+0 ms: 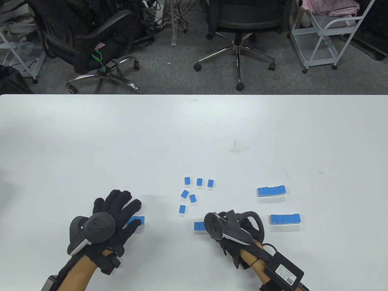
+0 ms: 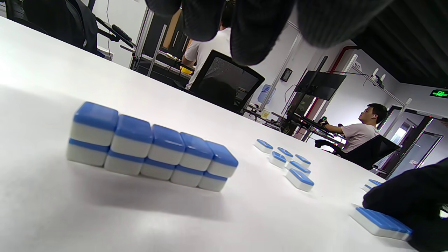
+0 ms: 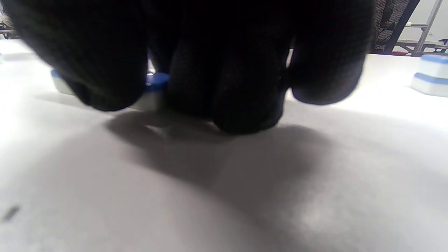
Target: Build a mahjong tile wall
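Blue-backed white mahjong tiles lie on the white table (image 1: 194, 136). My left hand (image 1: 121, 209) hovers flat, fingers straight, over a two-layer wall of tiles (image 2: 150, 150) and does not touch it; only the wall's right end (image 1: 138, 220) shows from above. My right hand (image 1: 225, 230), mostly hidden under its tracker, curls its fingers (image 3: 224, 87) down onto a short flat row of tiles (image 1: 199, 225), which also shows under that hand in the left wrist view (image 2: 381, 222). Several loose tiles (image 1: 194, 191) lie face down between the hands.
Two more tile rows sit at the right, one farther back (image 1: 271, 191) and one nearer (image 1: 285, 219). Office chairs (image 1: 239, 30) and a white cart (image 1: 327, 33) stand beyond the table's far edge.
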